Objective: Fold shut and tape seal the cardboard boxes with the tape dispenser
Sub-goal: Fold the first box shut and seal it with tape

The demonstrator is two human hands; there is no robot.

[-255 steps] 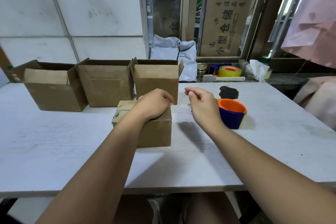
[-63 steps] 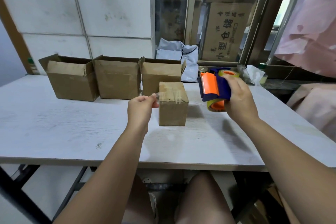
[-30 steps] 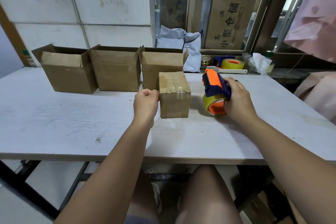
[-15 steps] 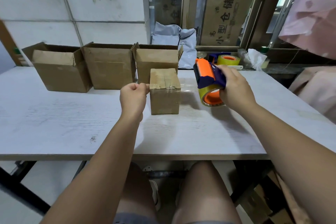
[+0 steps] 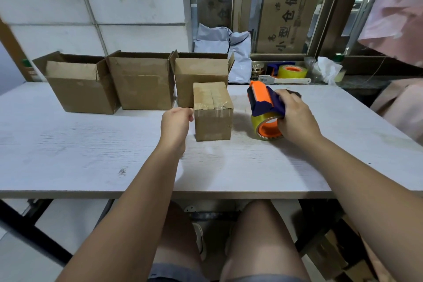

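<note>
A small closed cardboard box (image 5: 212,119) stands mid-table with clear tape across its top seam. My left hand (image 5: 175,124) is at its upper left edge, fingers curled, thumb touching the box where the tape ends. To the box's right, my right hand (image 5: 295,119) grips the orange and blue tape dispenser (image 5: 265,110), whose yellowish roll rests on the table. Three open cardboard boxes stand in a row behind: left (image 5: 80,87), middle (image 5: 144,84), right (image 5: 201,73).
The white table (image 5: 91,146) has its front edge close to my knees. On the ledge behind lie a second tape roll (image 5: 291,72), a white brush (image 5: 286,80), crumpled tissue (image 5: 327,68) and grey bags (image 5: 219,52). Pink cloth hangs at the right.
My right hand has lowered the dispenser from the box's top level down onto the table beside it. My left hand stays at the box's left edge.
</note>
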